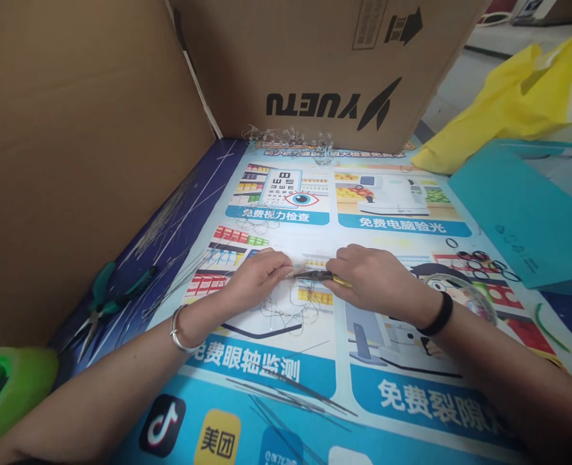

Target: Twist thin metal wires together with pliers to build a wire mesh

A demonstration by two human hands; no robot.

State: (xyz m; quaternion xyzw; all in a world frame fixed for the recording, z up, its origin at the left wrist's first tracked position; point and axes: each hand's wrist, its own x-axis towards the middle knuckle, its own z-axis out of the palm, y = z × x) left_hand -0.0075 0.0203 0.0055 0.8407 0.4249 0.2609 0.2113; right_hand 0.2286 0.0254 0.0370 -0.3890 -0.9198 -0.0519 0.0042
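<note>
My right hand [366, 279] is closed around a pair of pliers [317, 276] with dark jaws and yellow handles; the jaws point left. My left hand [259, 276] pinches thin wire at the tips of those jaws, its end mostly hidden by the fingers. Just below both hands, a tangle of thin bent wire [288, 313] spreads over the printed sheet. Whether it joins the pinched wire I cannot tell.
Cardboard walls [315, 58] stand behind and left. Green-handled pliers [99, 300] and straight wires [170, 213] lie left; cut wires [290, 391] lie in front. Black rings [480, 256], a teal box [513, 213] and a yellow bag [503, 97] are right. Green tape [34, 381] sits front left.
</note>
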